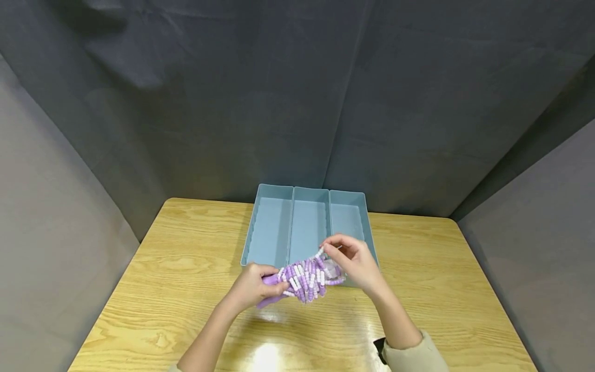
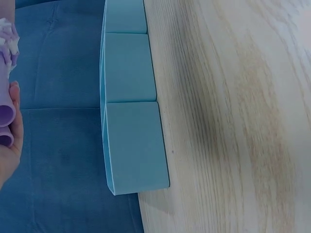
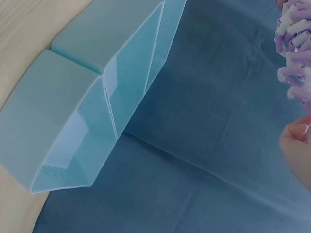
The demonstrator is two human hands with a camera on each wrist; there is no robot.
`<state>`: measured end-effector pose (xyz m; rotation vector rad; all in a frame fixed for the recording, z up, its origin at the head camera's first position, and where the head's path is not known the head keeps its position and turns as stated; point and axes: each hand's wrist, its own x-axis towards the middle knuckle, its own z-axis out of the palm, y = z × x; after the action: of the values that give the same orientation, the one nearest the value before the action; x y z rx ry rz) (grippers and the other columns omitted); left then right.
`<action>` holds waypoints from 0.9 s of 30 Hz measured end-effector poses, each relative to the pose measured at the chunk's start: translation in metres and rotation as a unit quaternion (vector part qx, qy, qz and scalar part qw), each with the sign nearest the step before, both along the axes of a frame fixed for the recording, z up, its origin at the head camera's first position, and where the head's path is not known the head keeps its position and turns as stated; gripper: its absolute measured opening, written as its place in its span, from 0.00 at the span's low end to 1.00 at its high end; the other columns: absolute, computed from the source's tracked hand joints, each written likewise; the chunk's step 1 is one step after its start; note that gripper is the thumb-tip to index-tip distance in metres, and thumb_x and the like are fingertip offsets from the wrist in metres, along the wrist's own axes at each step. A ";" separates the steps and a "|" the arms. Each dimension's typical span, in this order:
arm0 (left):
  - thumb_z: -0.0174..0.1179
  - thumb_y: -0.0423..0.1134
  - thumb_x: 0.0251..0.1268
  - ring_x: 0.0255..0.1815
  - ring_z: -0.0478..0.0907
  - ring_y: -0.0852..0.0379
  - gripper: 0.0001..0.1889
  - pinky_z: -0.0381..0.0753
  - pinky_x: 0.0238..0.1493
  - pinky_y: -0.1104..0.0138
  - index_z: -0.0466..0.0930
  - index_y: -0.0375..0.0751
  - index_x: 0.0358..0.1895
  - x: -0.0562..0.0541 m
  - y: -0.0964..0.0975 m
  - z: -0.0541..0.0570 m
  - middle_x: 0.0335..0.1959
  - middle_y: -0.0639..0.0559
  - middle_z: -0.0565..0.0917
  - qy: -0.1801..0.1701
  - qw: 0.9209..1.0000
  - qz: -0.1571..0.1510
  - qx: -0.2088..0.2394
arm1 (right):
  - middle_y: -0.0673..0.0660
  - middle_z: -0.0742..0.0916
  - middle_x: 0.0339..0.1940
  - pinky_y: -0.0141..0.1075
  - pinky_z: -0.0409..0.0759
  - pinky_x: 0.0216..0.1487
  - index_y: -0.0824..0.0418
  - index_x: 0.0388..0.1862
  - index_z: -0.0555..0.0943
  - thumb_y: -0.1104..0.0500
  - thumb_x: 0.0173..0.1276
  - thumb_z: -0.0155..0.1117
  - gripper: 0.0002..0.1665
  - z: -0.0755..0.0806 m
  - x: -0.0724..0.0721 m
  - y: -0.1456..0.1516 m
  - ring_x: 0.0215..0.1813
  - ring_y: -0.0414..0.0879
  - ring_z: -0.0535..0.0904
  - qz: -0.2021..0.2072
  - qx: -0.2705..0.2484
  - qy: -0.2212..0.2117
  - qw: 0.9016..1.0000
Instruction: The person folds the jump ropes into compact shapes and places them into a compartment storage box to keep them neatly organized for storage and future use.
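A bundled jump rope (image 1: 304,281) with purple and white beads is held up in front of the bins, over the table. My left hand (image 1: 253,287) grips its smooth purple handles (image 2: 6,109), thumb on top; their round hollow ends face the left wrist camera. At the other end of the bundle, my right hand (image 1: 355,261) pinches a strand of white beads between thumb and fingertips. Something translucent shows among the beads near that hand. In the right wrist view, the beaded loops (image 3: 296,53) hang at the right edge, beside the right fingertips.
Three long blue-grey bins (image 1: 271,227) stand side by side at the back of the wooden table (image 1: 186,289), open side up. The right hand overlaps the rightmost one in the head view. A dark curtain (image 1: 232,103) hangs behind, with pale grey panels at both sides.
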<state>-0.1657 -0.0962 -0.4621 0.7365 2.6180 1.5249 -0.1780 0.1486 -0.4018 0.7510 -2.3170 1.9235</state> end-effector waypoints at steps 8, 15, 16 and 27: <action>0.65 0.41 0.51 0.19 0.75 0.68 0.09 0.76 0.21 0.72 0.84 0.38 0.29 0.000 0.000 -0.003 0.23 0.49 0.84 0.015 0.999 0.012 0.026 | 0.51 0.82 0.35 0.30 0.70 0.30 0.68 0.36 0.79 0.72 0.63 0.56 0.05 0.005 0.003 -0.002 0.34 0.40 0.72 0.027 0.015 0.104 0.994; 0.65 0.40 0.51 0.21 0.77 0.66 0.11 0.77 0.22 0.72 0.84 0.34 0.32 -0.001 -0.001 -0.006 0.26 0.45 0.85 0.000 0.999 0.018 0.050 | 0.57 0.81 0.35 0.33 0.68 0.31 0.65 0.36 0.79 0.72 0.63 0.55 0.07 0.006 0.003 -0.001 0.35 0.41 0.72 0.044 -0.001 0.140 0.989; 0.65 0.39 0.51 0.21 0.77 0.66 0.11 0.77 0.23 0.72 0.84 0.33 0.32 -0.001 -0.001 -0.006 0.26 0.44 0.85 -0.001 0.999 0.020 0.051 | 0.57 0.81 0.35 0.33 0.69 0.31 0.66 0.36 0.79 0.71 0.63 0.55 0.06 0.006 0.004 -0.001 0.36 0.41 0.72 0.046 -0.006 0.142 0.989; 0.64 0.31 0.49 0.20 0.74 0.68 0.08 0.76 0.21 0.73 0.82 0.27 0.30 0.012 0.003 0.025 0.24 0.39 0.83 -0.014 0.998 0.033 0.052 | 0.56 0.79 0.38 0.29 0.73 0.41 0.73 0.34 0.76 0.71 0.65 0.53 0.05 0.003 0.004 -0.002 0.45 0.43 0.73 0.044 -0.059 0.138 0.988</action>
<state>-0.1538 -0.0936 -0.4366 0.6363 2.5846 1.6886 -0.1739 0.1463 -0.3987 1.0466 -2.0214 1.8344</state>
